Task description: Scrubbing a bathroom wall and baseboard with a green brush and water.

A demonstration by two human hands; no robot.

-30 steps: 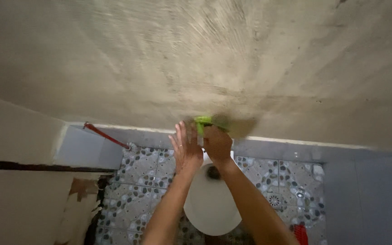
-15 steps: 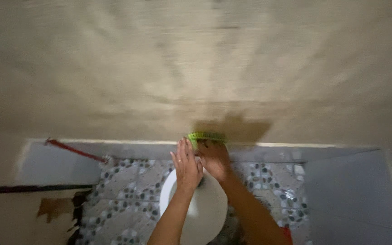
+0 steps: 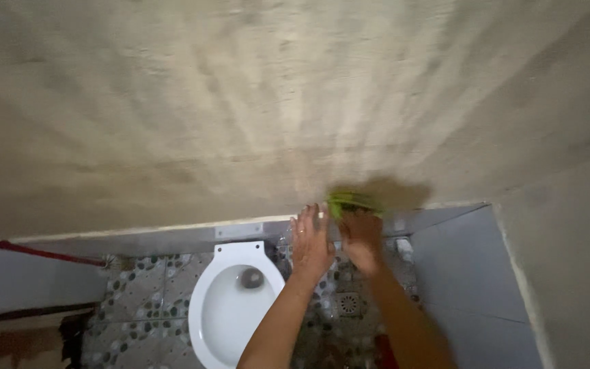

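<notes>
Bare plaster wall [image 3: 240, 102] above, pale tiled band along its foot, pebble-patterned floor [image 3: 145, 301] below. Right hand [image 3: 361, 239] closed on a green brush [image 3: 351, 200], pressed to the wall just above the tiled band. Left hand [image 3: 311, 239] flat and open, fingers spread, just beside the right, holding nothing. White toilet [image 3: 230, 307] left of the 2 arms; round drain [image 3: 348, 303] between the forearms; red handle [image 3: 42, 253] along the left wall. Forearms cover part of the floor. Brush blurred, bristles hard to make out; red thing near the bottom edge half hidden.
</notes>
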